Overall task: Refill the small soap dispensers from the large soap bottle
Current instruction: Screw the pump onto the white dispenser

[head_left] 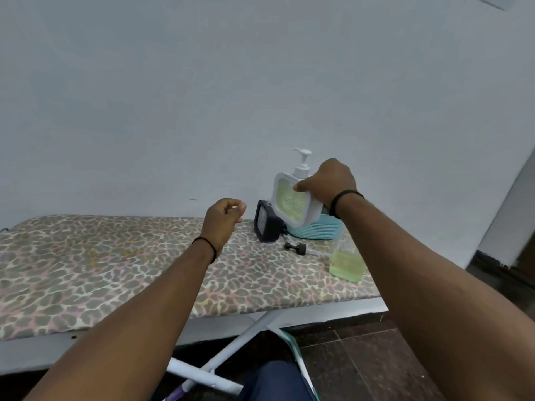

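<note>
Head view showed your right hand [330,180] raised above the far right part of the board, fingers and thumb curled round the upper right edge of a white-framed soap dispenser [293,205] with greenish liquid inside. You held it tilted, its flat face turned toward you, over the teal basket [321,230]. Your left hand [224,218] hovered in the air to the left of the dispenser, apart from it, fingers loosely curled and holding nothing. Each wrist carried a dark band.

Behind the held dispenser, a white pump head [302,163] rose against the wall; its body was hidden by the dispenser and your hand. Just left of the basket stood a dark-framed dispenser [266,224], partly covered by the white one. A small black dumbbell-shaped piece [295,246] lay on the leopard-print cover [115,270] in front of them. Nearer you, beside your right forearm, stood a clear bottle [346,263] of pale green liquid; its top was blurred and hard to make out, and your arm hid its right side. Below the board, white legs [231,342] crossed.
</note>
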